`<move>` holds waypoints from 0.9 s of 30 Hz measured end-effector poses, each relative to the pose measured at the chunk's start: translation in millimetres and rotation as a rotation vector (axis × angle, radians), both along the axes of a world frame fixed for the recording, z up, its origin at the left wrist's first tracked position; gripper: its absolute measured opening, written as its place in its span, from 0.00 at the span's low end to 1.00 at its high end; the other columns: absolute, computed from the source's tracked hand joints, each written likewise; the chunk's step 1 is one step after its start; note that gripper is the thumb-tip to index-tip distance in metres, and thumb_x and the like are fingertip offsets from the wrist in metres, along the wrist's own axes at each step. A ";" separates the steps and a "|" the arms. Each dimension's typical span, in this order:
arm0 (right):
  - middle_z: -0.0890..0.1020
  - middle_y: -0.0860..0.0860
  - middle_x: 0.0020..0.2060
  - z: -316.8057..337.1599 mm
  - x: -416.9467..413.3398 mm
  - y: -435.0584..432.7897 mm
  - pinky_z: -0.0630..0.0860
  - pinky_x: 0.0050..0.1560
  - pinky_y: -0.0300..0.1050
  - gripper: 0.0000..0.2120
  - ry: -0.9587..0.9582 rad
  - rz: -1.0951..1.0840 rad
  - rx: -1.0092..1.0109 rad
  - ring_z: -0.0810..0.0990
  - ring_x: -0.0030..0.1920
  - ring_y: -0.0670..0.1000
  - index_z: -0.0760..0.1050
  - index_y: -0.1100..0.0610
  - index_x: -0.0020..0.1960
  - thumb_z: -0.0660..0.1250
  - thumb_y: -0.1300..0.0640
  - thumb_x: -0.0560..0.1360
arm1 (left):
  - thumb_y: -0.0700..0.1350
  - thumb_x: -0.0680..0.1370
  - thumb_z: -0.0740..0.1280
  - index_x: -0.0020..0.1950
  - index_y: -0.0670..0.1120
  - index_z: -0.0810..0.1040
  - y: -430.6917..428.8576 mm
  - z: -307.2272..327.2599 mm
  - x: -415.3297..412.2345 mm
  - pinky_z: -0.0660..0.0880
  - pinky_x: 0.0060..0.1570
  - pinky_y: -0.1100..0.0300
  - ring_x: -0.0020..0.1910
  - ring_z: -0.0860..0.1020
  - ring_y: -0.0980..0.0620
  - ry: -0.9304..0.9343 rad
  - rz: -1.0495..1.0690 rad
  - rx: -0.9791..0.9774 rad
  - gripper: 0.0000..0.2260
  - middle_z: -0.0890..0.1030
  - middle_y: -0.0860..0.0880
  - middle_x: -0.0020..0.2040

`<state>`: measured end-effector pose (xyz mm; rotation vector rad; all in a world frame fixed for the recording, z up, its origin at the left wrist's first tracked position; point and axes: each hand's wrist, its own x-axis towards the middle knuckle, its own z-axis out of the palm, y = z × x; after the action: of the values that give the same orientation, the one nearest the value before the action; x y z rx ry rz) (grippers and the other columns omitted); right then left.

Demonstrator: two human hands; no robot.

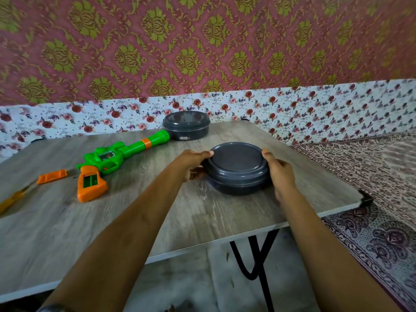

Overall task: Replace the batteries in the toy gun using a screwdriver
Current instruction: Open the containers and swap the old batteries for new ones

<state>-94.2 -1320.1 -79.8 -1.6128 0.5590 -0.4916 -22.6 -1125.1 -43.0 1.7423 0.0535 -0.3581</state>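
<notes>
Head view, down onto a wood-grain table (202,212). Off to the left, well apart from the hands: green and orange toy gun (117,157) lying flat, grip hatch open, green inside, contents too blurred to tell. Just left of it, a loose orange battery cover (52,176), then a yellow-handled screwdriver (13,199). At the back, just beside the muzzle, far grey container (186,126), lid on. Front and centre, near grey container (236,170), lid on, contents hidden. Left hand (193,165) and right hand (280,173) clamped on its opposite sides, thumbs up on the lid rim.
</notes>
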 end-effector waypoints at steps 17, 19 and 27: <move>0.76 0.56 0.35 4.3 17.7 -0.7 0.70 0.43 0.48 0.18 0.057 -0.072 -0.207 0.75 0.41 0.56 0.72 0.60 0.34 0.62 0.49 0.77 | 0.48 0.76 0.69 0.52 0.40 0.76 -8.0 -15.6 8.3 0.76 0.32 0.57 0.35 0.75 0.49 -0.021 0.098 -0.075 0.12 0.76 0.44 0.39; 0.73 0.54 0.30 5.4 12.3 2.4 0.68 0.41 0.47 0.21 0.084 -0.093 -0.289 0.74 0.39 0.56 0.68 0.57 0.29 0.60 0.47 0.77 | 0.50 0.76 0.68 0.44 0.41 0.77 -9.1 -16.9 3.0 0.76 0.34 0.57 0.34 0.75 0.48 -0.138 0.143 0.015 0.12 0.76 0.43 0.37; 0.70 0.57 0.68 23.9 -29.9 11.6 0.70 0.63 0.52 0.22 -0.009 0.019 -0.723 0.71 0.66 0.58 0.66 0.59 0.70 0.56 0.50 0.80 | 0.52 0.78 0.64 0.61 0.46 0.77 6.4 3.8 -29.8 0.71 0.60 0.55 0.60 0.75 0.48 -0.739 -0.046 0.503 0.16 0.78 0.47 0.61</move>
<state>-124.1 -1308.5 -55.9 -2.2952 0.3712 -0.7387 -52.5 -1118.8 -39.2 2.2781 -0.4646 0.3115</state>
